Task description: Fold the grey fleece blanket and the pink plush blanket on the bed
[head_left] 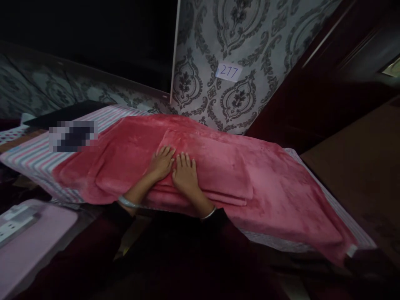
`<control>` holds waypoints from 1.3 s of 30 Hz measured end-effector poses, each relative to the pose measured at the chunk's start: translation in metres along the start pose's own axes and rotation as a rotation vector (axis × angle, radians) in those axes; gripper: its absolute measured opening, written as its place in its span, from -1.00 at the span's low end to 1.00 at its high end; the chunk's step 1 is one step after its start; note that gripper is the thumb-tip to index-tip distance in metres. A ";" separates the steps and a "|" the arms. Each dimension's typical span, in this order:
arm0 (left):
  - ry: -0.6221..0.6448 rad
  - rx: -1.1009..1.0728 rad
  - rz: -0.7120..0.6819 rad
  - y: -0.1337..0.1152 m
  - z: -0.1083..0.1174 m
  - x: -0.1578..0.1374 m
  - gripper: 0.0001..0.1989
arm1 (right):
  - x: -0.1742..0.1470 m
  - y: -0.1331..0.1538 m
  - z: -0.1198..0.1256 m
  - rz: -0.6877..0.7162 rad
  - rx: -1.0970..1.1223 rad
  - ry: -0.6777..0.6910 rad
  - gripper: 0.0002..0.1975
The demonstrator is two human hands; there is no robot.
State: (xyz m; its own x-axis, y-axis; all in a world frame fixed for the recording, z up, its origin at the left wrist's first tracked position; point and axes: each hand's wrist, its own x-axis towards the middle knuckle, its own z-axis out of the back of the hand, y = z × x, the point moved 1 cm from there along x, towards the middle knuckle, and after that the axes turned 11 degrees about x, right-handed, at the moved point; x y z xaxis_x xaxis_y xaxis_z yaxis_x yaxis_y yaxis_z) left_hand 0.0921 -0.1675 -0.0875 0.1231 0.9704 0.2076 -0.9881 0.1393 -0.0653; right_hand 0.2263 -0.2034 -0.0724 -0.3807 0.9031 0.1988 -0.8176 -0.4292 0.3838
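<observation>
Pink plush blanket [237,175] spread over striped bedsheet [34,156], folded layers stacked near front edge. Left hand [161,161] flat on fold, fingers spread, grip open, pressing down. Right hand [185,175] just beside it, touching, palm down, grip open too. Silver bangles on both wrists. Behind blanket, patterned wall [250,37] with paper tag [228,72] reading 277.

2 hands: left hand [162,162], right hand [185,176]. 2 bangles, 1 per wrist. 1 red blanket [237,175]. 1 striped sheet [34,156]. 1 paper label [228,72], marked 277.
</observation>
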 end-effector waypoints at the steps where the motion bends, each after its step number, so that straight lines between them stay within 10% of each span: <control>1: -0.008 0.001 0.006 0.002 -0.004 -0.003 -0.44 | -0.002 -0.001 -0.005 0.007 0.003 -0.002 -0.39; 16: -0.096 -0.054 -0.013 0.014 -0.023 0.003 -0.42 | -0.115 -0.103 0.022 -0.240 -0.084 -0.218 -0.33; 24: -0.128 -0.078 -0.011 0.017 -0.026 0.007 -0.42 | -0.056 -0.127 0.095 -0.320 -0.118 -0.185 -0.42; 31: -0.064 -0.066 0.009 0.013 -0.017 0.003 -0.41 | -0.079 -0.165 0.069 -0.565 -0.137 -0.069 -0.37; 39: 0.065 -0.071 -0.024 0.007 0.021 -0.004 -0.42 | -0.090 -0.152 0.077 -0.423 -0.206 -0.204 -0.44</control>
State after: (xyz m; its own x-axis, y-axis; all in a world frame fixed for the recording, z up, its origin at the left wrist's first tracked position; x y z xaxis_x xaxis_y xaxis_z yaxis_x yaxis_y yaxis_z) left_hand 0.0829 -0.1740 -0.0686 0.1545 0.9772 0.1460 -0.9760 0.1739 -0.1309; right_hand 0.4179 -0.2210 -0.0787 0.0767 0.9667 0.2443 -0.9580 0.0035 0.2869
